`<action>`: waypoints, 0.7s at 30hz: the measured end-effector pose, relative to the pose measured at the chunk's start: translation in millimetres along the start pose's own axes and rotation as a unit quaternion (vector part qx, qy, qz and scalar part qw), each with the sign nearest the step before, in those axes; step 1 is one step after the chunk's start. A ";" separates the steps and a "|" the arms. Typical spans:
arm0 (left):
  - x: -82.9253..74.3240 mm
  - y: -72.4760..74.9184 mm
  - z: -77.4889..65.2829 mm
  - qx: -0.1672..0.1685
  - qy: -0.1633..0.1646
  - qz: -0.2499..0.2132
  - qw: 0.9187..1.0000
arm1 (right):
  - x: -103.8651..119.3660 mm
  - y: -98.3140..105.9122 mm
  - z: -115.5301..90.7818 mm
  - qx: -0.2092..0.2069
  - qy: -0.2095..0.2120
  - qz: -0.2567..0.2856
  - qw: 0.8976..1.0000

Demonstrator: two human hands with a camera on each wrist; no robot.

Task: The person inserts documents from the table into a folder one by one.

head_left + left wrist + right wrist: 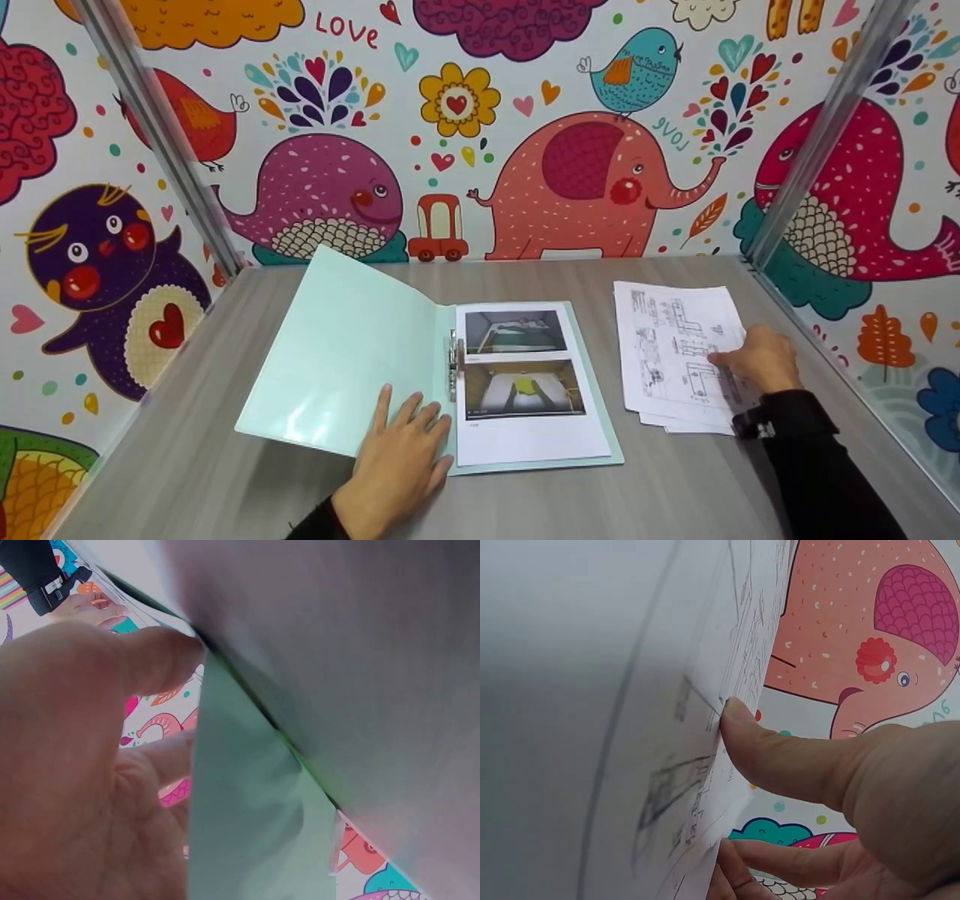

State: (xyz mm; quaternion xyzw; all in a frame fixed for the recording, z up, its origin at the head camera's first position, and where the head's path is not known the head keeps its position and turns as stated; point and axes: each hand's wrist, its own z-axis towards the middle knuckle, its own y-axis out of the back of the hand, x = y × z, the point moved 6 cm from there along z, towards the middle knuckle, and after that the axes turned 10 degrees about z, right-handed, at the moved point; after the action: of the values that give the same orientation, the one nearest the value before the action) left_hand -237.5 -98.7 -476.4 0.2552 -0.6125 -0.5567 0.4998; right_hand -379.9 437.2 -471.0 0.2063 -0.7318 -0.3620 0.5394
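A pale green ring binder lies open on the table, its front cover tilted up at the left. My left hand rests with spread fingers over the lower inside corner of that cover, thumb near the spine. Beside it, a metal clip runs along the spine, next to a white page with two printed photos. To the right is a loose stack of paper sheets with line drawings. My right hand pinches the stack's right edge, thumb on the printed face and the other fingers at the edge.
The wood-grain table ends at a back wall printed with cartoon animals. Side panels stand left and right, with metal posts at the corners. A strip of table separates the binder from the sheets.
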 end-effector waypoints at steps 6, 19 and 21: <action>-0.1 -0.3 -0.2 0.000 -0.002 0.000 1.000 | -5.8 3.1 3.0 -0.001 0.008 0.012 1.000; 0.3 -0.2 -0.8 -0.016 -0.002 -0.002 1.000 | -11.9 8.0 6.2 -0.017 0.016 0.023 0.999; 0.2 -0.2 -0.7 -0.013 -0.001 -0.003 1.000 | -12.1 8.0 5.5 -0.023 0.015 0.024 0.999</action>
State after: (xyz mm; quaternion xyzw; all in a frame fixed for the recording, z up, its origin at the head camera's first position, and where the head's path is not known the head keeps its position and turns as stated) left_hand -236.9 -99.2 -476.6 0.2499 -0.6047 -0.5668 0.5006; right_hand -380.3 452.6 -473.7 0.1816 -0.7199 -0.3627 0.5632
